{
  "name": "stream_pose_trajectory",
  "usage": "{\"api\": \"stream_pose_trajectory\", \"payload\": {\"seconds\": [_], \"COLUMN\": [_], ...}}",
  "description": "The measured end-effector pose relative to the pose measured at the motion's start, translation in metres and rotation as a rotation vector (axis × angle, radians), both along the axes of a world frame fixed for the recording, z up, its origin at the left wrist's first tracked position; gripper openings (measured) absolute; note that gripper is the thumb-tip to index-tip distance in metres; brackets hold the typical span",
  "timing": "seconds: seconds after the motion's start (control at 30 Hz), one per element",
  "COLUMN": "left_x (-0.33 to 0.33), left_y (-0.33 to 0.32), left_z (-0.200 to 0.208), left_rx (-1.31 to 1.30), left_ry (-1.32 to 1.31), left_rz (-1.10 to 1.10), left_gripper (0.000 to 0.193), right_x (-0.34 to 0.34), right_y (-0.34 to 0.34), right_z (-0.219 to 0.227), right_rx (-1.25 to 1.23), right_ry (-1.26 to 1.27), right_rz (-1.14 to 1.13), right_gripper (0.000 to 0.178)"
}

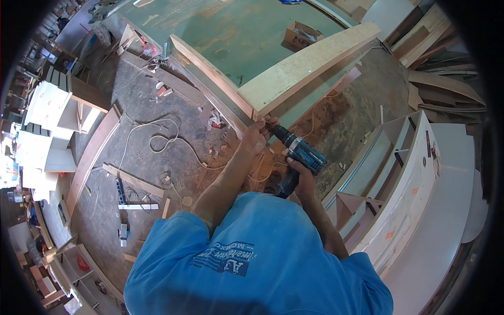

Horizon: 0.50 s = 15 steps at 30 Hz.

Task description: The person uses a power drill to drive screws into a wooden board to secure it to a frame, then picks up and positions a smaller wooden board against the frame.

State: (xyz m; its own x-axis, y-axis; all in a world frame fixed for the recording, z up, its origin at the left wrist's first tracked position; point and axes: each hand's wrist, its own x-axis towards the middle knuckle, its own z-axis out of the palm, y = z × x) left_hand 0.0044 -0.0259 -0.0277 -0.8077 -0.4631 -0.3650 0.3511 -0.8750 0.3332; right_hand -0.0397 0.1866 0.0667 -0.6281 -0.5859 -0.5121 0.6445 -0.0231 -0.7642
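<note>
My right hand [301, 177] is wrapped round the handle of a teal and black cordless drill [302, 150]. The drill's chuck points up and left at the corner of a wooden frame, where a curved pale board [310, 65] meets a straight wooden strip [210, 75]. Beside the drill's tip, at that corner, my left hand [255, 135] has its fingers closed together against the wood. Whether those fingers hold a screw or only the board's edge is too small to make out.
A green-topped worktable [210, 29] carries the frame and an open cardboard box [302, 35]. White cabinet carcasses stand right [404, 194] and left [55, 115]. A pale cable [178, 137], wood offcuts [134, 181] and a power strip [120, 191] lie on the floor. Curved boards [446, 86] are stacked far right.
</note>
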Motion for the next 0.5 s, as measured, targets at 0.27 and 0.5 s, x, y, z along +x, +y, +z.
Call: {"api": "stream_pose_trajectory", "payload": {"seconds": [0.27,0.5], "left_x": [0.002,-0.016], "left_y": [0.020,0.016], "left_z": [0.025,0.081], "left_rx": [-0.052,-0.208], "left_ry": [0.039,-0.040], "left_rz": [-0.086,0.053], "left_gripper": [0.027,0.022], "right_x": [-0.011,-0.043], "right_y": [0.031,0.053], "right_z": [0.008,0.017], "right_rx": [0.059,-0.128], "right_ry": [0.073,0.055], "right_rz": [-0.024,-0.022], "right_gripper": [0.025,0.031]}}
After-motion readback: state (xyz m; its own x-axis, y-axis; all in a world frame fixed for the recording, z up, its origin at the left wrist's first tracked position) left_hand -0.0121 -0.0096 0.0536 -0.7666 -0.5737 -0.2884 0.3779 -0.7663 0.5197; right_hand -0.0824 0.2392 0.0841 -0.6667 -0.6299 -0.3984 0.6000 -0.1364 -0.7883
